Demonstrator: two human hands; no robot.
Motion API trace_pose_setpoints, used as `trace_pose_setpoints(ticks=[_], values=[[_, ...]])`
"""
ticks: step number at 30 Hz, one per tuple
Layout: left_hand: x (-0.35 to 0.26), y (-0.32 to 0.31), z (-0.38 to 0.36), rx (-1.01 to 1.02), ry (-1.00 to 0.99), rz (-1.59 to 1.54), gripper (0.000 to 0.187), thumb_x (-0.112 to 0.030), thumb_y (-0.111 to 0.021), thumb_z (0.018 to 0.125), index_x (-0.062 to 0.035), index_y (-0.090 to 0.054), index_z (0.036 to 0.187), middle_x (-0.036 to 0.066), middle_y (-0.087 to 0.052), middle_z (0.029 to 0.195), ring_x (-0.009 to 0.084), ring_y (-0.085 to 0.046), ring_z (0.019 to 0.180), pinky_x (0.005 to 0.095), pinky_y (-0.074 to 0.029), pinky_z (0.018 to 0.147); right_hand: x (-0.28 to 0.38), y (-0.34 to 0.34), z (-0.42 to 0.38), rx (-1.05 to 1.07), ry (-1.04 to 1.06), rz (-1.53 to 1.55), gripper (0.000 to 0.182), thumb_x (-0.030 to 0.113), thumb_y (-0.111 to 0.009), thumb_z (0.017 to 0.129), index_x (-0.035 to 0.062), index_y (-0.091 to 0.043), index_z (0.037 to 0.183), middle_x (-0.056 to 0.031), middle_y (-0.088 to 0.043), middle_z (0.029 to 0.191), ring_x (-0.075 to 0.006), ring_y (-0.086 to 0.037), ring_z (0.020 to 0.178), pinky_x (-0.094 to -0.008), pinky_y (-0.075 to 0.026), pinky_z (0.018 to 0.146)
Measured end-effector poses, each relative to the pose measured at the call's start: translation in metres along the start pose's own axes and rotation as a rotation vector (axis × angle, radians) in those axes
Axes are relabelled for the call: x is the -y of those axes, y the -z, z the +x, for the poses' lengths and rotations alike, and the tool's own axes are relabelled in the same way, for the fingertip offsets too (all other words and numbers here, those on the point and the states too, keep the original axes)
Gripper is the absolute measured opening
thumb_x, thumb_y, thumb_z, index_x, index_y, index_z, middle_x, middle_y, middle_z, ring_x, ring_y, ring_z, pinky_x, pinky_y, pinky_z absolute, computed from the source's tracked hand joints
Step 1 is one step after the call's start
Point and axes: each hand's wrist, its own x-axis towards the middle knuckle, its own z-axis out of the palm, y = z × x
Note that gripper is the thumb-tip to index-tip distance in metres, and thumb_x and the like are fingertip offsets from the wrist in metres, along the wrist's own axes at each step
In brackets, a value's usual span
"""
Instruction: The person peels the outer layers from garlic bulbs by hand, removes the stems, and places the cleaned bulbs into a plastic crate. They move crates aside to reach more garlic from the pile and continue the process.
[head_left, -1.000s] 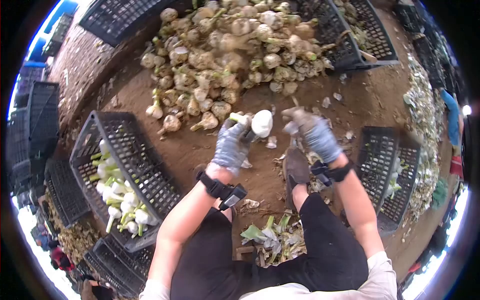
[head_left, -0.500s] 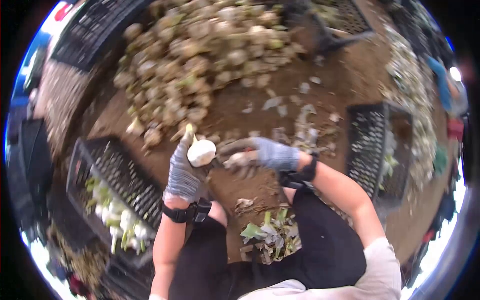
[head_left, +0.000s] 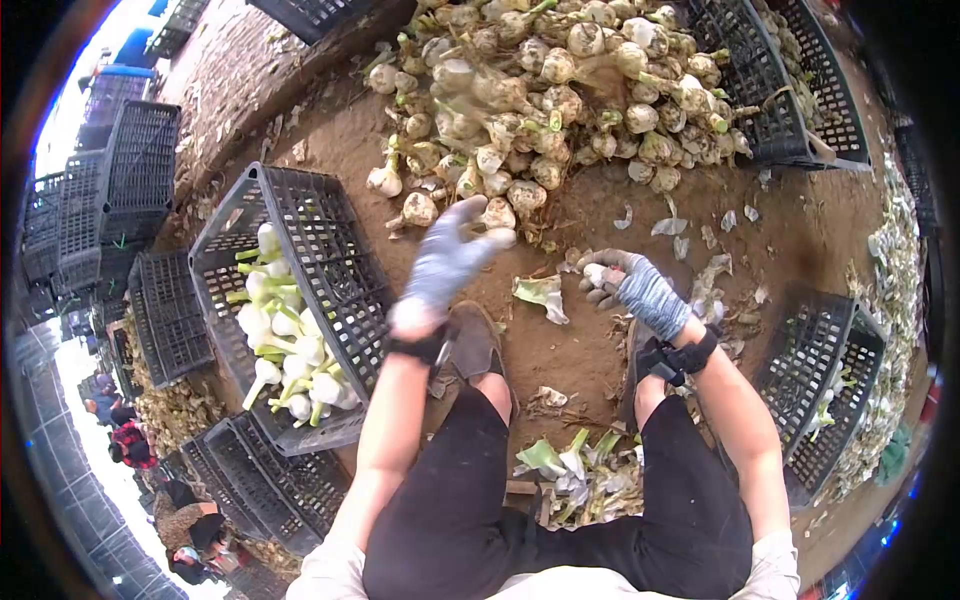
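Note:
My left hand (head_left: 450,258), in a grey glove, reaches toward the near edge of a heap of unpeeled garlic bulbs (head_left: 560,100). Its fingers are apart, smeared a little by motion, with nothing in them. Just beyond its fingertips lies a dirt-marked garlic bulb (head_left: 497,214). My right hand (head_left: 640,292), also gloved, hovers over the ground to the right with curled fingers. A small pale bit with a red spot shows at those fingers; I cannot make out what it is. Clean white garlic bulbs (head_left: 290,335) with green stems fill part of the crate (head_left: 330,265) left of me.
Another black crate (head_left: 815,370) stands on my right, and one (head_left: 780,90) sits beside the heap. Green and white trimmings (head_left: 575,470) lie between my legs, a leaf piece (head_left: 542,296) ahead. Stacked crates (head_left: 140,170) and people (head_left: 130,435) are at far left.
The white garlic bulb is gone from my left hand, which has opened and is now by the heap. My right hand is now apart from the left. The view has shifted, showing more of the left crate.

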Motion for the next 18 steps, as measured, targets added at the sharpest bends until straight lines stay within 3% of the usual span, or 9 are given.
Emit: trace_pose_setpoints(ticks=[1,3,7,8,9,11,13,15,18], values=[[0.024,-0.022,0.021,-0.129,-0.082,0.563,0.066,-0.031,-0.073,0.074,-0.0075,-0.046,0.130,0.021,-0.053,0.123,0.0320,-0.055,0.108,0.0385,-0.046,0.088,0.001,-0.002,-0.001,-0.001,-0.015,-0.043,0.031,0.022,-0.053,0.092,0.0018,-0.055,0.116,-0.0042,-0.063,0.091,-0.0081,-0.060,0.073,-0.0220,-0.051,0.066],[0.040,-0.053,0.046,-0.083,0.074,0.798,0.071,-0.033,-0.074,0.072,-0.0050,-0.044,0.130,0.025,-0.053,0.121,0.0371,-0.053,0.110,0.0427,-0.043,0.093,-0.004,-0.005,-0.001,0.000,-0.009,-0.030,0.031,0.022,-0.053,0.092,0.0021,-0.055,0.116,-0.0039,-0.064,0.090,-0.0079,-0.060,0.073,-0.0217,-0.051,0.065],[0.069,-0.061,0.060,-0.111,-0.018,0.453,0.071,-0.024,-0.077,0.069,-0.0044,-0.041,0.127,0.020,-0.056,0.117,0.0314,-0.056,0.108,0.0380,-0.046,0.089,-0.006,-0.008,-0.004,0.020,-0.066,-0.031,0.032,0.027,-0.053,0.093,0.0025,-0.056,0.114,-0.0024,-0.063,0.083,-0.0069,-0.057,0.067,-0.0207,-0.048,0.058],[0.072,-0.064,0.053,-0.114,0.073,0.183,0.060,-0.013,-0.075,0.068,-0.0062,-0.045,0.119,0.013,-0.058,0.115,0.0265,-0.056,0.106,0.0343,-0.048,0.088,0.001,-0.009,-0.008,0.015,-0.110,0.025,0.034,0.030,-0.053,0.093,0.0030,-0.057,0.113,-0.0012,-0.061,0.079,-0.0064,-0.056,0.064,-0.0201,-0.047,0.055],[0.064,-0.069,0.040,-0.110,0.071,0.180,0.060,-0.013,-0.075,0.068,-0.0062,-0.045,0.119,0.013,-0.058,0.115,0.0265,-0.056,0.106,0.0343,-0.048,0.088,0.005,-0.010,-0.010,0.010,-0.153,0.082,0.035,0.033,-0.053,0.093,0.0034,-0.057,0.112,-0.0001,-0.060,0.076,-0.0059,-0.055,0.060,-0.0195,-0.045,0.052],[0.044,-0.078,0.012,-0.027,-0.217,-0.691,0.060,-0.006,-0.079,0.067,-0.0108,-0.044,0.115,0.010,-0.057,0.115,0.0272,-0.059,0.101,0.0370,-0.051,0.085,0.005,-0.013,-0.008,-0.005,-0.181,0.211,0.042,0.042,-0.052,0.092,0.0048,-0.057,0.111,0.0024,-0.057,0.071,-0.0051,-0.052,0.055,-0.0190,-0.042,0.047],[0.021,-0.087,-0.008,0.192,-0.244,-1.022,0.057,0.002,-0.076,0.068,-0.0126,-0.044,0.113,0.008,-0.049,0.126,0.0231,-0.055,0.108,0.0334,-0.050,0.088,0.008,-0.014,-0.011,-0.001,-0.118,0.529,0.048,0.049,-0.050,0.091,0.0060,-0.057,0.110,0.0028,-0.059,0.075,-0.0053,-0.052,0.058,-0.0190,-0.042,0.048],[0.008,-0.089,-0.022,0.377,-0.138,-1.034,0.060,0.001,-0.077,0.067,-0.0150,-0.045,0.115,0.012,-0.043,0.131,0.0232,-0.049,0.116,0.0344,-0.048,0.091,0.003,-0.009,-0.015,0.016,0.042,0.460,0.053,0.053,-0.048,0.090,0.0063,-0.056,0.114,0.0014,-0.062,0.087,-0.0070,-0.057,0.071,-0.0202,-0.046,0.059],[0.006,-0.096,-0.021,0.324,-0.236,-0.979,0.052,0.002,-0.074,0.071,-0.0120,-0.045,0.112,0.011,-0.043,0.132,0.0224,-0.049,0.115,0.0347,-0.050,0.090,0.002,-0.008,-0.013,-0.156,0.266,0.309,0.043,0.039,-0.059,0.089,0.0037,-0.060,0.113,0.0015,-0.063,0.095,-0.0024,-0.052,0.077,-0.0178,-0.043,0.062]])
